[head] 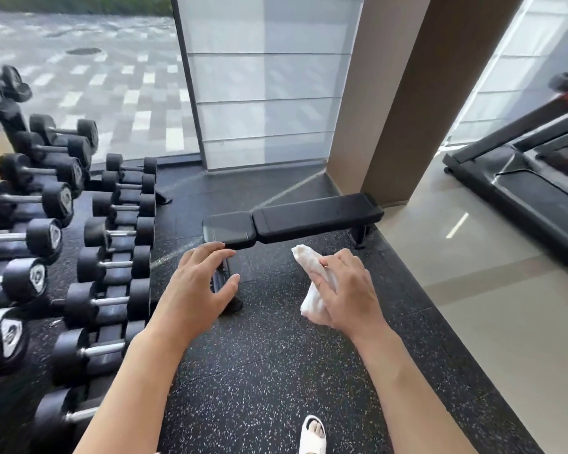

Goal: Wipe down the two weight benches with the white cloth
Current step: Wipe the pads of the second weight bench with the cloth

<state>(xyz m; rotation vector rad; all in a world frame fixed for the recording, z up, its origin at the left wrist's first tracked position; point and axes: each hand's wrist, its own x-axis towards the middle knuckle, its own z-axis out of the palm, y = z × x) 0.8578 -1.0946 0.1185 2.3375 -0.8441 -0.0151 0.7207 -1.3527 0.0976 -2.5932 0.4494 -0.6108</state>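
A black flat weight bench (309,217) stands crosswise on the speckled rubber floor (263,371), ahead of the person, with its short seat pad at the left and its long pad running right toward a brown pillar (404,93). Only this one bench is in view. Its near-left leg and wheel are largely hidden behind the left hand (197,290), which hovers in front of the seat pad's near edge with its fingers spread and gently bent, holding nothing; whether the fingertips touch the pad cannot be told. The right hand (348,290) is curled round a bunched white cloth (312,273), held above the floor just near of the long pad and apart from it; part of the cloth is covered by the fingers, with one end sticking up toward the bench and the other hanging below the palm. A rack of black dumbbells (63,240) fills the left side, cut off by the frame edge. At far right a treadmill (532,178) is partly out of view. A foot in a white sandal (313,435) shows at the bottom edge.
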